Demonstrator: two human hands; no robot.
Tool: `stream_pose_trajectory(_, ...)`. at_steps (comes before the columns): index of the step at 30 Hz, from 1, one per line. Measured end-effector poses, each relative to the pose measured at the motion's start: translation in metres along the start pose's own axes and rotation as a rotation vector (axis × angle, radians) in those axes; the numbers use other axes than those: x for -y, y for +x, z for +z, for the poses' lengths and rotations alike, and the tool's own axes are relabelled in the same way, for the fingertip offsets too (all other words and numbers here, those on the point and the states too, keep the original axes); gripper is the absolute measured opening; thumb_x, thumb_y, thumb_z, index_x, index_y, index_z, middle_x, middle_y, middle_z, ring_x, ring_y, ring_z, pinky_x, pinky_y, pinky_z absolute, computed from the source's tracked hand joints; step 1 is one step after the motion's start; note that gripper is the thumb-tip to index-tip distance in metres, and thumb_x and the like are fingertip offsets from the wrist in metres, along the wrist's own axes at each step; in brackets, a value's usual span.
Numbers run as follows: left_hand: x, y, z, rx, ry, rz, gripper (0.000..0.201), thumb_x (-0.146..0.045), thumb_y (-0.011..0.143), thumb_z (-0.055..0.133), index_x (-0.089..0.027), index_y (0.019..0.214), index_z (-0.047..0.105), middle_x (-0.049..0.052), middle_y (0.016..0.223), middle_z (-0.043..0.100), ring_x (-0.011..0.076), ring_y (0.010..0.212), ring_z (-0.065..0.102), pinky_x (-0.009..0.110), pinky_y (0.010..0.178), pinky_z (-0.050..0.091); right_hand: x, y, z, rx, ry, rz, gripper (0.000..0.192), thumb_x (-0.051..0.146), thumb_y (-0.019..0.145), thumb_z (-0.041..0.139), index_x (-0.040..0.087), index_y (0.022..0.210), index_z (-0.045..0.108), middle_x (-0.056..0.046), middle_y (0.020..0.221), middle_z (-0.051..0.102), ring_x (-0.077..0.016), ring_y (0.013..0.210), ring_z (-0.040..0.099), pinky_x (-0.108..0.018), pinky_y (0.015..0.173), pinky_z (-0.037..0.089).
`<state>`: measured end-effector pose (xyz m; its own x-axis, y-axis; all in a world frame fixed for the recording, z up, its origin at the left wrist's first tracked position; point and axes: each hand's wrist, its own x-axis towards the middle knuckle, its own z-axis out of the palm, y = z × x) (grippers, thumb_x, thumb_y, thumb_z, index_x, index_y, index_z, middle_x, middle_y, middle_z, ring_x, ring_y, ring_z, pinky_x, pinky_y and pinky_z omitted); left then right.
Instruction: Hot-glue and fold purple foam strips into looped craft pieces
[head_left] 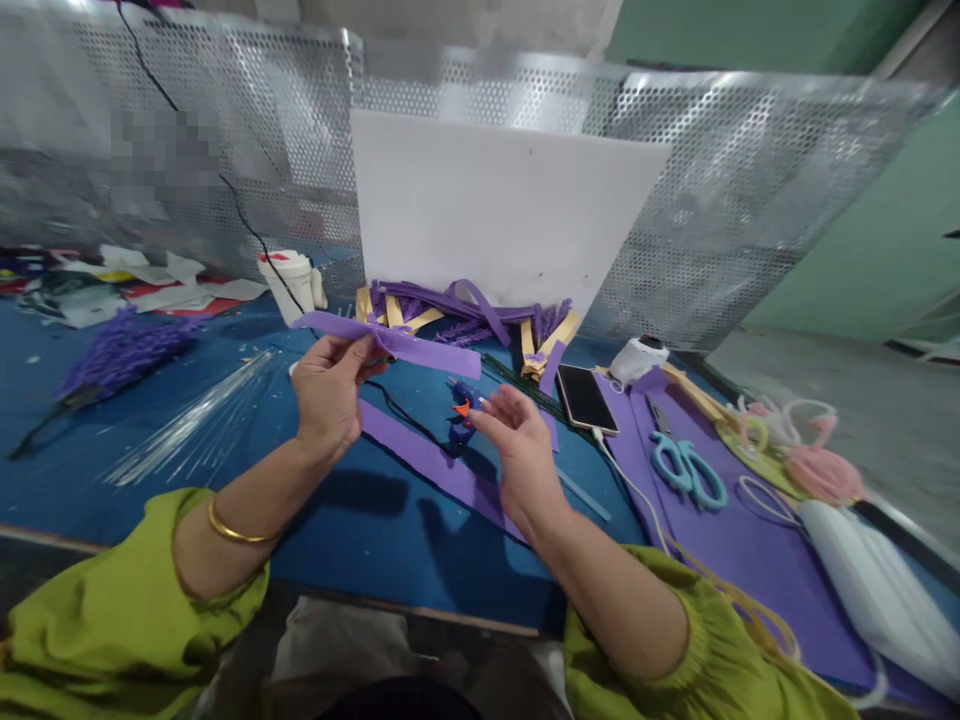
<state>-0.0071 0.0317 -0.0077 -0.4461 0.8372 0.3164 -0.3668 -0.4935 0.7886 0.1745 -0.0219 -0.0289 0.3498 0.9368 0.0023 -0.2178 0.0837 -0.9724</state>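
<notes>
While a purple foam strip (390, 342) is being pinched in the closed left hand (328, 392) above the blue table (375, 530), the right hand (517, 450) is being held open and empty, seemingly mid-assembly; the free end probably needs taking next. Farther right, one phone (586, 397) and one pair of scissors (686, 470) are lying.
</notes>
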Motion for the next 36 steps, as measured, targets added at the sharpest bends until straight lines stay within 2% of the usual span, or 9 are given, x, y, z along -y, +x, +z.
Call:
stream_pose_trajectory(4, 0.005, -0.010, 0.003, 0.028, 0.017, -0.056, 0.021, -0.029, 0.063, 0.085, -0.020, 0.074, 0.070, -0.001, 0.072, 0.071, 0.0148, 0.067, 0.068, 0.023, 0.059, 0.056, 0.005, 0.001, -0.001, 0.251, -0.061, -0.344, 0.088, 0.024, 0.063, 0.085, 0.037, 0.142, 0.046, -0.004, 0.144, 0.053, -0.0232, 0.128, 0.055, -0.041, 0.107, 0.046)
stream_pose_trajectory(8, 0.009, -0.021, 0.006, 0.092, -0.008, -0.187, 0.023, -0.028, 0.062, 0.085, -0.019, 0.076, 0.070, -0.002, 0.073, 0.071, 0.0140, 0.069, 0.069, 0.023, 0.064, 0.057, 0.003, 0.003, 0.000, 0.459, -0.041, -0.311, 0.054, 0.023, 0.071, 0.080, 0.034, 0.122, 0.067, -0.001, 0.129, 0.066, -0.0218, 0.110, 0.067, -0.038, 0.096, 0.054)
stream_pose_trajectory(16, 0.005, -0.027, 0.001, 0.393, 0.183, -0.491, 0.034, -0.045, 0.067, 0.084, -0.015, 0.074, 0.070, 0.005, 0.072, 0.072, 0.0167, 0.064, 0.069, 0.026, 0.060, 0.053, 0.012, 0.017, -0.008, 0.180, -0.316, -0.585, 0.003, 0.026, 0.078, 0.076, 0.024, 0.081, 0.078, 0.000, 0.083, 0.078, -0.0195, 0.079, 0.071, -0.034, 0.078, 0.053)
stream_pose_trajectory(20, -0.011, -0.024, -0.004, 0.441, 0.619, -0.004, 0.043, -0.052, 0.080, 0.071, -0.018, 0.056, 0.063, 0.002, 0.054, 0.062, 0.0144, 0.051, 0.057, 0.028, 0.055, 0.047, 0.022, 0.024, -0.016, 0.182, -0.488, -0.788, 0.004, 0.024, 0.082, 0.074, 0.025, 0.079, 0.077, 0.001, 0.082, 0.078, -0.0185, 0.078, 0.069, -0.032, 0.076, 0.051)
stream_pose_trajectory(22, -0.017, -0.017, -0.006, 0.394, 0.734, 0.312, 0.028, -0.048, 0.079, 0.074, -0.020, 0.072, 0.071, 0.003, 0.072, 0.071, 0.0177, 0.069, 0.064, 0.030, 0.071, 0.051, 0.023, 0.025, -0.018, 0.230, -0.507, -0.824, 0.005, 0.024, 0.084, 0.073, 0.025, 0.081, 0.076, 0.001, 0.081, 0.077, -0.0182, 0.078, 0.068, -0.031, 0.073, 0.051)
stream_pose_trajectory(25, -0.017, -0.001, -0.008, 0.631, 0.829, 0.487, 0.046, -0.046, 0.065, 0.085, -0.021, 0.103, 0.075, 0.007, 0.110, 0.075, 0.0262, 0.105, 0.065, 0.036, 0.096, 0.047, 0.023, 0.024, -0.019, 0.292, -0.519, -0.847, 0.006, 0.023, 0.086, 0.072, 0.026, 0.083, 0.076, 0.001, 0.081, 0.077, -0.0181, 0.078, 0.068, -0.031, 0.073, 0.051)
stream_pose_trajectory(29, -0.007, 0.007, -0.010, 0.846, 0.931, 0.222, 0.041, -0.042, 0.068, 0.082, -0.020, 0.103, 0.078, 0.005, 0.097, 0.077, 0.0248, 0.091, 0.069, 0.032, 0.082, 0.050, 0.024, 0.023, -0.019, 0.309, -0.502, -0.875, 0.006, 0.023, 0.085, 0.074, 0.026, 0.081, 0.075, 0.000, 0.082, 0.076, -0.0205, 0.089, 0.070, -0.033, 0.081, 0.051)
stream_pose_trajectory(33, -0.003, 0.000, -0.009, 0.858, 0.811, -0.021, 0.026, -0.037, 0.074, 0.075, -0.018, 0.091, 0.081, 0.000, 0.067, 0.071, 0.0159, 0.062, 0.061, 0.025, 0.058, 0.043, 0.024, 0.024, -0.019, 0.302, -0.429, -0.843, 0.009, 0.021, 0.083, 0.073, 0.024, 0.076, 0.073, -0.002, 0.090, 0.076, -0.0235, 0.105, 0.068, -0.037, 0.092, 0.050)
stream_pose_trajectory(36, -0.006, -0.005, -0.007, 0.825, 0.746, -0.100, 0.025, -0.035, 0.072, 0.075, -0.017, 0.087, 0.082, -0.002, 0.056, 0.063, 0.0119, 0.052, 0.052, 0.023, 0.050, 0.036, 0.023, 0.026, -0.018, 0.230, -0.412, -0.730, 0.009, 0.024, 0.081, 0.074, 0.023, 0.073, 0.073, -0.001, 0.081, 0.075, -0.0201, 0.084, 0.069, -0.033, 0.078, 0.051)
